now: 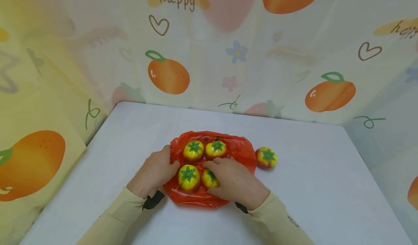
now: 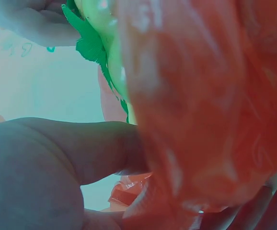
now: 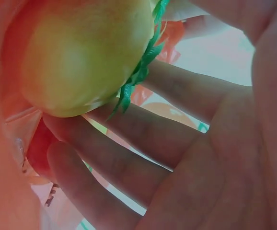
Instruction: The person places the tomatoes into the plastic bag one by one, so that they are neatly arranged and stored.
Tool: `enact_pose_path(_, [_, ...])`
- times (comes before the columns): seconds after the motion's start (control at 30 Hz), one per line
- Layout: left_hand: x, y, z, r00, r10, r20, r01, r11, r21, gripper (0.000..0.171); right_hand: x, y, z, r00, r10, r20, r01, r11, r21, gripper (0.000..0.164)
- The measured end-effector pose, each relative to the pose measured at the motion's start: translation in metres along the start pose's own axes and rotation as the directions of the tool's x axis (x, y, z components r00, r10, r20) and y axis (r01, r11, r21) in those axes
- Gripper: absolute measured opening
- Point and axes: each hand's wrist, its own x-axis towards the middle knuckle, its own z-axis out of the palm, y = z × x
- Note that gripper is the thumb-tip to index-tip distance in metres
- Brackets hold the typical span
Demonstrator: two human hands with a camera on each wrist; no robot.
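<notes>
On the white table lies a red plastic bag [image 1: 209, 200], spread wide under several yellow-red toy tomatoes with green star-shaped leaf tops. At the bag's left edge my left hand [image 1: 158, 168] grips the plastic; the left wrist view shows the thumb [image 2: 105, 143] against the red film [image 2: 191, 105]. My right hand [image 1: 236, 181] reaches over the bag from the right, its thumb and fingers round the near right tomato [image 1: 208, 179], which it partly hides. Close up in the right wrist view, that tomato [image 3: 86, 52] sits at the fingertips.
A separate tomato [image 1: 266, 158] rests on the table just beyond the bag's right edge. Behind the white table [image 1: 307, 143] hangs a fruit-printed cloth [image 1: 209, 56], which also runs along the left and right sides.
</notes>
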Motion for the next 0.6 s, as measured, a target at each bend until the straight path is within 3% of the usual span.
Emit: enact_pose_path(0.6, [0.0004, 0.0003, -0.0007, 1.0, 0.003, 0.007, -0.003, 1.0, 0.006, 0.062, 0.0034, -0.0009, 0.0043, 1.0, 0.002, 0.021, -0.002, 1.0, -0.012, 0.062])
